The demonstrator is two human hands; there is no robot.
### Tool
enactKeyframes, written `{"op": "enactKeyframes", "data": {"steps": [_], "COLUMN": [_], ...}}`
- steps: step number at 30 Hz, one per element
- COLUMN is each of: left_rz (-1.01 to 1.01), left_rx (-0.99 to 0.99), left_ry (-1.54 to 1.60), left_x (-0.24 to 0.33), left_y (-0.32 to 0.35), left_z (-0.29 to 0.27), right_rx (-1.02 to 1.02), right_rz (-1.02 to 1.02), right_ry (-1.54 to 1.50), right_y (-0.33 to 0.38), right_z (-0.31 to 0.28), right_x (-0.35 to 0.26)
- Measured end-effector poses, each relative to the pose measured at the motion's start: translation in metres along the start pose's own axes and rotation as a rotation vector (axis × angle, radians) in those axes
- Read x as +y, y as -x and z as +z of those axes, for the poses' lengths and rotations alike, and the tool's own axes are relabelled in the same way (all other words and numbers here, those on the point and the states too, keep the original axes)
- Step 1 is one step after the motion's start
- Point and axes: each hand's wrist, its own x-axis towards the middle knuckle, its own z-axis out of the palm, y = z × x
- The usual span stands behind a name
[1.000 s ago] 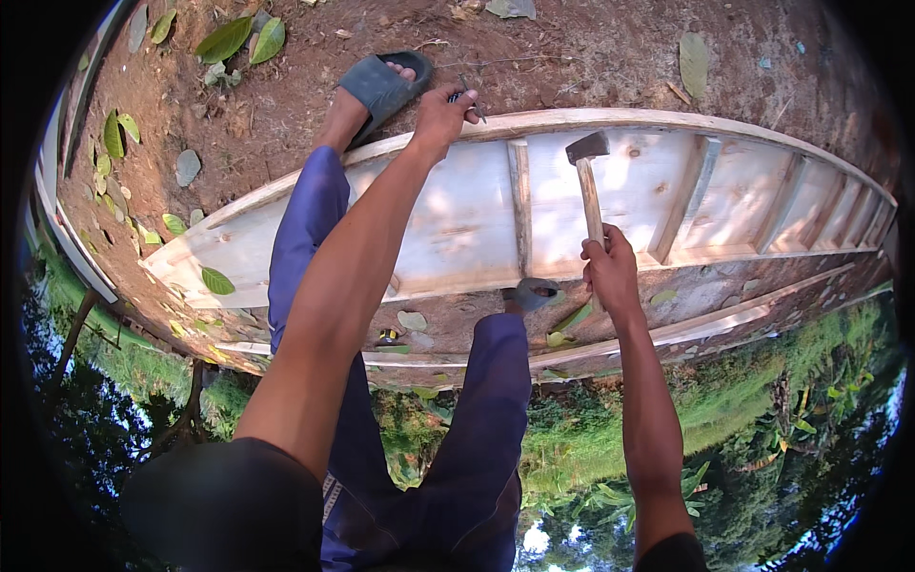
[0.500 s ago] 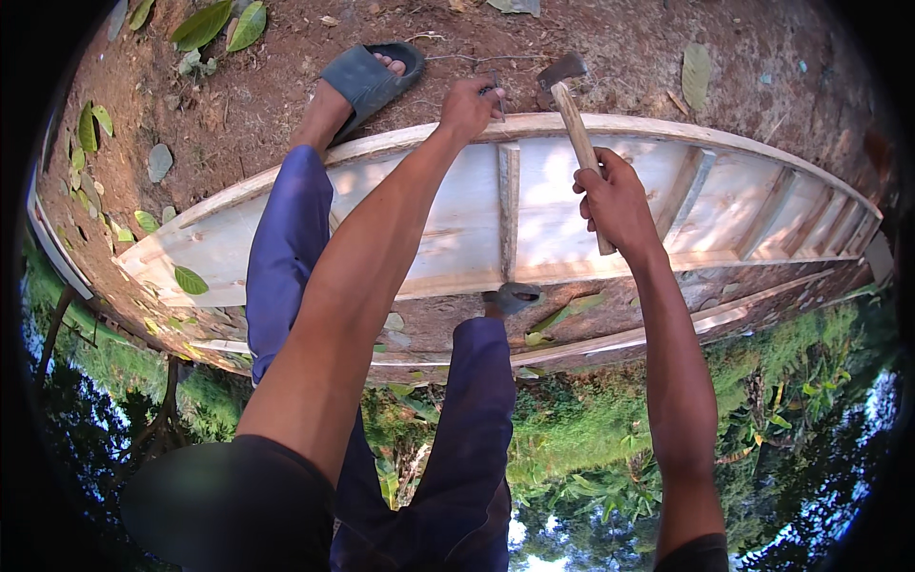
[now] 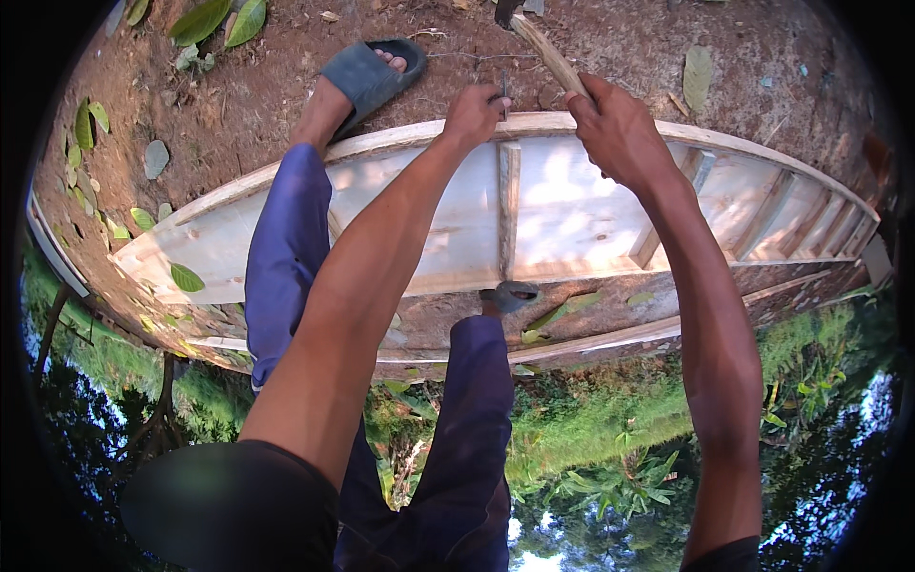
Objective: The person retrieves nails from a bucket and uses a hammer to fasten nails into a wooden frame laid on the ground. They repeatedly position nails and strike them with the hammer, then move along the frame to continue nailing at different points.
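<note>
The left hand's fingers pinch a slim nail, which juts beyond them, its long axis pointing away from the person. Right beside those fingers runs the far rim of a ribbed wooden frame. The right hand's fingers wrap tightly around a wooden-handled tool, slanting forward and leftward past them to its dark head.

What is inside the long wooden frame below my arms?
Inside the wooden frame: a pale panel, wooden crosspieces, and a green leaf near the left end. Your left forearm, right forearm and left trouser leg cover parts; what lies behind them cannot be seen.
</note>
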Motion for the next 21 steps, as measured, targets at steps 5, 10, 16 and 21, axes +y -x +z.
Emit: {"op": "enactKeyframes", "data": {"steps": [5, 10, 16, 21], "left_rz": [0.024, -0.021, 0.028, 0.025], "left_rx": [-0.008, 0.027, -0.003, 0.043], "left_ry": [-0.034, 0.062, -0.004, -0.031], "left_x": [0.005, -0.011, -0.006, -0.008], "left_y": [-0.001, -0.003, -0.004, 0.002], "left_z": [0.002, 0.006, 0.005, 0.005], "right_rx": [-0.087, 0.293, -0.078, 0.214], "right_rz": [0.016, -0.192, -0.009, -0.174], "right_ry": [0.175, 0.217, 0.245, 0.28], "right_y": [-0.016, -0.019, -0.023, -0.024], "right_z": [-0.005, -0.013, 0.007, -0.025], "right_x": [0.013, -0.018, 0.011, -0.018]}}
